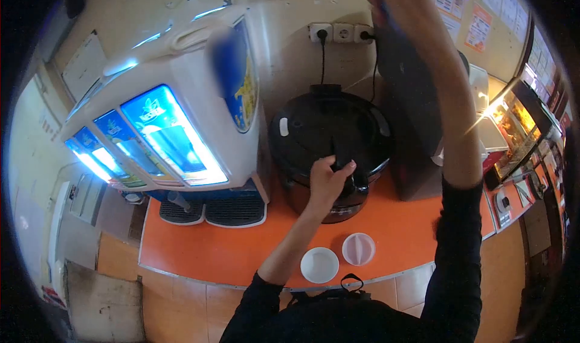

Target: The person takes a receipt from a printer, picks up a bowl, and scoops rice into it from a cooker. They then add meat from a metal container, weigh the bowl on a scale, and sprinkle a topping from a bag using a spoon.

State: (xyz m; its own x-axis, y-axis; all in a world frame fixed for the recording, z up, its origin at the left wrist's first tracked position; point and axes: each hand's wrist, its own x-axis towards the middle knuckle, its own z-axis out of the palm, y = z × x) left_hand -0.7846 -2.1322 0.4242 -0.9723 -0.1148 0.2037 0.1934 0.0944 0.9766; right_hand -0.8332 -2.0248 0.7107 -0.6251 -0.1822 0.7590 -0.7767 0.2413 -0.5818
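Clasping the cooker lid handle (337,151) is the left hand (328,181); raised right hand (400,6), grip unclear

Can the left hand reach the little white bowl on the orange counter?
Probably yes. The left hand grips the black cooker's lid handle, and the white bowl sits near that arm on the counter, nothing between.

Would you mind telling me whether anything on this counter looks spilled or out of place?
Nothing looks spilled. The black cooker under the left hand sits level; only a white cup and a loose white lid lie near the orange counter edge.
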